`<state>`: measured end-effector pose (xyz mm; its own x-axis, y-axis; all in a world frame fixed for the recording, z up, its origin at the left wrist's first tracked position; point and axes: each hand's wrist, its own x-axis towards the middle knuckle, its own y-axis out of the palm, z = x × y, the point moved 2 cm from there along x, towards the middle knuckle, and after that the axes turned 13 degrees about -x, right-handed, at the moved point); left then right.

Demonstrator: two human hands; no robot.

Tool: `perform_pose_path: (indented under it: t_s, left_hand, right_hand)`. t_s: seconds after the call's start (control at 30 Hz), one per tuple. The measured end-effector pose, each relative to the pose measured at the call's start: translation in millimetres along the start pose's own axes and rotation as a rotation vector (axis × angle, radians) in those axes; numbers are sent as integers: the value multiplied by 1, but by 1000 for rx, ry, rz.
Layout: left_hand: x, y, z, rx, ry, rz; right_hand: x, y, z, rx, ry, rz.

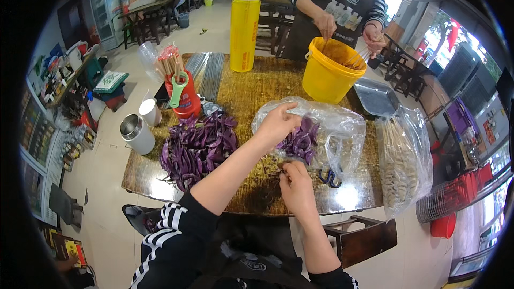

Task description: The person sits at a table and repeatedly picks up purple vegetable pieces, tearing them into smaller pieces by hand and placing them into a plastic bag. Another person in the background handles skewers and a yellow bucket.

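My left hand hovers over purple bean pods lying at the mouth of a clear plastic bag. Its fingers are spread, with nothing visible in them. Nearer to me, my right hand is low over the wooden table, its fingers bent at some dark stringy trimmings. Whether the fingertips pinch a piece is unclear. A larger heap of purple bean pods is piled to the left of my forearm. Scissors with dark blue handles lie right of my right hand, partly under the bag.
Across the table, another person's hand works in a yellow bucket. A white cup, steel-rimmed tumbler and red skewer holder stand left. Bagged skewers overhang the right edge, near a metal tray.
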<state>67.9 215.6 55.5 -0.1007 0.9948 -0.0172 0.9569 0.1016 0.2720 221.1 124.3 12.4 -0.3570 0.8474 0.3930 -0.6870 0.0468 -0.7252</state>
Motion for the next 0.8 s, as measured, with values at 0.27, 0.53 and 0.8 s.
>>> perform_pose_path:
  t_s: [0.27, 0.53, 0.8]
  left_hand:
    - [-94, -110, -25, 992, 261, -66]
    - [-147, -116, 18, 1278, 563, -206]
    - [-168, -105, 32, 919, 701, -334]
  right_hand:
    - [-1, -16, 0, -133, -4, -26]
    - [24, 41, 51, -81, -239, 49]
    - [78, 111, 40, -180, -183, 243]
